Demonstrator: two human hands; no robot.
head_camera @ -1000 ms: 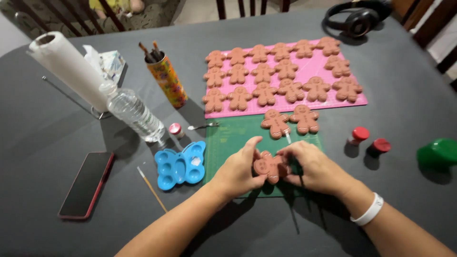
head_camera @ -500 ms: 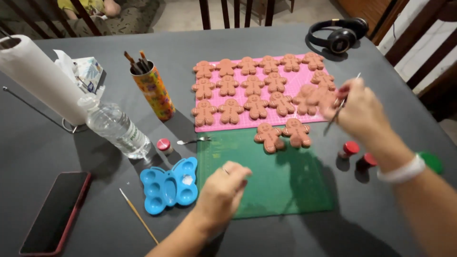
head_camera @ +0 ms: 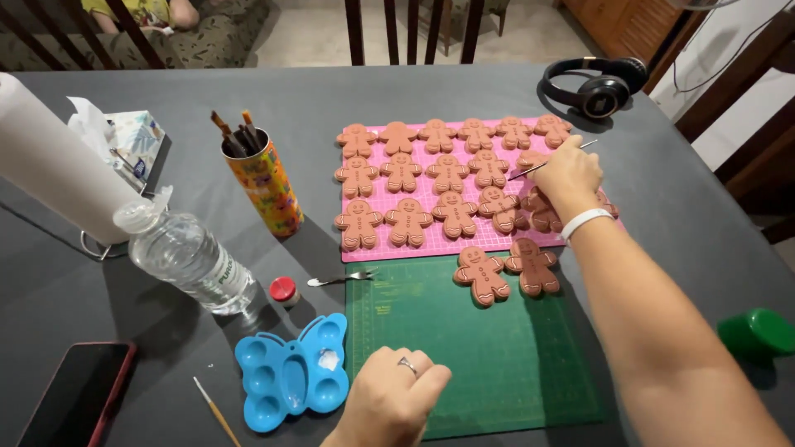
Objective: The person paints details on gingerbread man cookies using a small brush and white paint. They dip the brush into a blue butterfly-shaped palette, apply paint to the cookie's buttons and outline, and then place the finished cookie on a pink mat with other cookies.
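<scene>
Rightward, thin brush [head_camera: 553, 161] in right hand [head_camera: 567, 175]; left hand [head_camera: 391, 401] fisted.

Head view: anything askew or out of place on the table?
Mostly tidy. The water bottle lies on its side beside the paper towel roll. Two gingerbread figures sit off the pink mat, on the green mat.

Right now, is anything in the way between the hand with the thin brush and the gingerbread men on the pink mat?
No, nothing visible is. The right hand, holding a thin brush, is already over the gingerbread figures at the right end of the pink mat, covering a few. The left hand rests on the green mat, away from them.
</scene>
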